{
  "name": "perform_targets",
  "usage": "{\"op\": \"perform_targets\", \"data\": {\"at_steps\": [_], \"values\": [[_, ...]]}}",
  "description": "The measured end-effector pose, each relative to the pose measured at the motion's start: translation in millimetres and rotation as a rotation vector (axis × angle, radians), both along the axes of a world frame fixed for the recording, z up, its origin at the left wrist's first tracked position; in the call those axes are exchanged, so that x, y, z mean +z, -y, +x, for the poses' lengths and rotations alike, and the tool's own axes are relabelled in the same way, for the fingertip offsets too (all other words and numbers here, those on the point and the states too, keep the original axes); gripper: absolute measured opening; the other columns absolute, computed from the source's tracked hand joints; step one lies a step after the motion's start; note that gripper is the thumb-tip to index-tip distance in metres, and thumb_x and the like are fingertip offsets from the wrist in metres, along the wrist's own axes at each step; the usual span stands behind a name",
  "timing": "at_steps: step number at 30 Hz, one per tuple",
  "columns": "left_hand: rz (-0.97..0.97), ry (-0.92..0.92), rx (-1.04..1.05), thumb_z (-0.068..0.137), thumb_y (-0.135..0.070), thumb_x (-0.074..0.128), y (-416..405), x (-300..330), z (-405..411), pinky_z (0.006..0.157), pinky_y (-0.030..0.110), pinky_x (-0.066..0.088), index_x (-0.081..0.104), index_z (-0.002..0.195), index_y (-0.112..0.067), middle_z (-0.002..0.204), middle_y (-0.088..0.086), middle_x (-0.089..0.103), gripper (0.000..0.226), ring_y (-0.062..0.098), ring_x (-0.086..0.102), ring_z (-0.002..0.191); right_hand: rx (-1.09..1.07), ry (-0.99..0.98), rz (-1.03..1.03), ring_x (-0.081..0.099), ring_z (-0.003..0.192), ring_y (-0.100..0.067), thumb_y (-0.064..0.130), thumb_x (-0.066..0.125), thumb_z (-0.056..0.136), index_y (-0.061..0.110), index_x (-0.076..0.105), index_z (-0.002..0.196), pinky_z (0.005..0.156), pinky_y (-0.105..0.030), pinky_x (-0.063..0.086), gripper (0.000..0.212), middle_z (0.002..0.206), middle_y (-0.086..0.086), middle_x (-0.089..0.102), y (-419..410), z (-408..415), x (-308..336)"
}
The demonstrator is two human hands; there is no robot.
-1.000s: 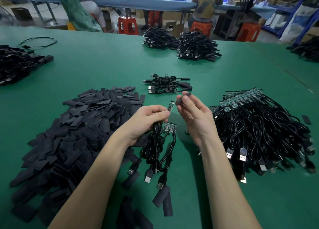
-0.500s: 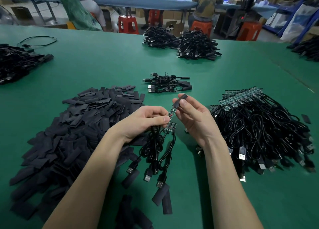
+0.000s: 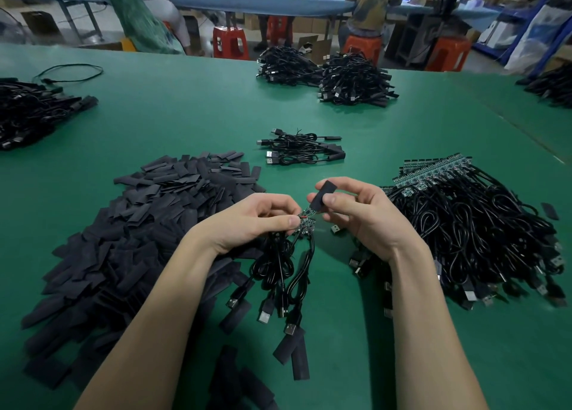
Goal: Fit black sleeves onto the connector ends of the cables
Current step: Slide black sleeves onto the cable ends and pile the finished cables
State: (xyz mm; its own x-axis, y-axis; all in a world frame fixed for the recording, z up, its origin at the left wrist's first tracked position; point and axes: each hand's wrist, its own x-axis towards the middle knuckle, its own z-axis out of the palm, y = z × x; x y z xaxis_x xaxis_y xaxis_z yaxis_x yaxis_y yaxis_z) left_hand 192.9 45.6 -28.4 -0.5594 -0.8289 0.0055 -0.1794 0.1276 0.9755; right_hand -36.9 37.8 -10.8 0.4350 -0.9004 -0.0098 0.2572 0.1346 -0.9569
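Gripping a small bundle of cables (image 3: pixel 286 264) near their board ends, the left hand (image 3: pixel 257 221) kept its fingers curled round the bunch, thumb and forefinger pinching just under one small circuit-board connector end (image 3: pixel 308 216) so that it stood clear of the others and pointed toward the other hand. The right hand (image 3: pixel 362 214) pinched a single black sleeve (image 3: pixel 322 196) between thumb and fingertips, its lower mouth touching or just slipped over the tip of that board; how far on it sat could not be told. Holding the sleeve by its upper half seemingly left the open end free to slide down.

The loose USB plugs of the held cables hung down toward the near edge of the green worktop (image 3: pixel 192 115). The supply heap of sleeves (image 3: pixel 130 239) lay just beside the left forearm, within easy reach, and the pile of bare-board cables (image 3: pixel 476 224) lay just beside the right hand, presumably the stock not yet sleeved. A small group of cables (image 3: pixel 301 149) rested beyond the hands toward the worktop's middle, apparently with sleeves already on. More cable heaps (image 3: pixel 325 75) sat near the far edge.
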Motion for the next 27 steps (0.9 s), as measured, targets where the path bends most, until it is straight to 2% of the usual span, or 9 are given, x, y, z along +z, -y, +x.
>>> {"op": "perform_targets", "data": {"at_steps": [4, 7, 10, 13, 18, 24, 27], "values": [[-0.002, -0.072, -0.018, 0.097, -0.021, 0.061, -2, 0, -1, 0.077, 0.015, 0.042, 0.064, 0.091, -0.017, 0.08, -0.005, 0.061, 0.008, 0.008, 0.053, 0.077, 0.042, 0.073, -0.018, 0.074, 0.092, -0.017, 0.003, 0.072, 0.085, 0.019, 0.078, 0.094, 0.079, -0.022, 0.058, 0.019, 0.102, -0.013, 0.077, -3, 3, -3], [0.003, -0.093, 0.013, 0.096, -0.023, 0.061, -1, 0, 0, 0.078, 0.015, 0.042, 0.063, 0.083, -0.024, 0.078, -0.005, 0.06, 0.013, 0.009, 0.054, 0.078, 0.034, 0.051, -0.051, 0.074, 0.088, -0.019, 0.006, 0.072, 0.082, 0.011, 0.072, 0.1, 0.079, -0.024, 0.058, 0.019, 0.101, -0.015, 0.077, -3, 14, -5], [0.012, -0.131, 0.16, 0.092, -0.028, 0.069, 2, -2, -5, 0.069, 0.011, 0.045, 0.068, 0.088, -0.023, 0.079, -0.005, 0.067, 0.006, 0.004, 0.058, 0.072, -0.062, 0.098, -0.015, 0.072, 0.083, -0.016, 0.009, 0.072, 0.079, 0.009, 0.07, 0.103, 0.079, -0.023, 0.058, 0.025, 0.098, -0.011, 0.078, 0, 20, -7], [0.024, -0.204, 0.305, 0.081, -0.03, 0.081, 4, -3, -8, 0.061, 0.01, 0.046, 0.072, 0.093, -0.025, 0.083, -0.002, 0.075, 0.016, 0.002, 0.06, 0.062, -0.175, 0.156, 0.053, 0.072, 0.082, -0.015, 0.011, 0.075, 0.076, 0.008, 0.072, 0.11, 0.078, -0.021, 0.058, 0.034, 0.095, -0.01, 0.077, 2, 16, -10], [-0.054, -0.196, 0.379, 0.075, -0.023, 0.085, 6, -4, -10, 0.079, 0.017, 0.053, 0.08, 0.088, -0.025, 0.093, 0.001, 0.079, 0.014, 0.011, 0.073, 0.09, -0.236, 0.174, 0.114, 0.074, 0.089, -0.017, 0.01, 0.077, 0.075, 0.006, 0.074, 0.108, 0.078, -0.021, 0.057, 0.033, 0.098, -0.012, 0.077, 4, 14, -14], [-0.129, -0.189, 0.429, 0.078, -0.013, 0.085, 8, -8, -16, 0.074, 0.02, 0.056, 0.081, 0.084, -0.021, 0.084, 0.003, 0.078, 0.01, 0.008, 0.071, 0.077, -0.265, 0.176, 0.127, 0.074, 0.091, -0.018, 0.008, 0.079, 0.072, 0.009, 0.078, 0.095, 0.077, -0.021, 0.058, 0.023, 0.098, -0.014, 0.077, 4, 16, -17], [-0.157, -0.199, 0.416, 0.079, -0.012, 0.084, 8, -10, -16, 0.072, 0.017, 0.054, 0.082, 0.085, -0.021, 0.083, 0.002, 0.078, 0.011, 0.007, 0.07, 0.075, -0.275, 0.184, 0.147, 0.074, 0.093, -0.018, 0.01, 0.079, 0.073, 0.008, 0.076, 0.097, 0.079, -0.021, 0.058, 0.025, 0.099, -0.014, 0.077, 4, 17, -18]]}}
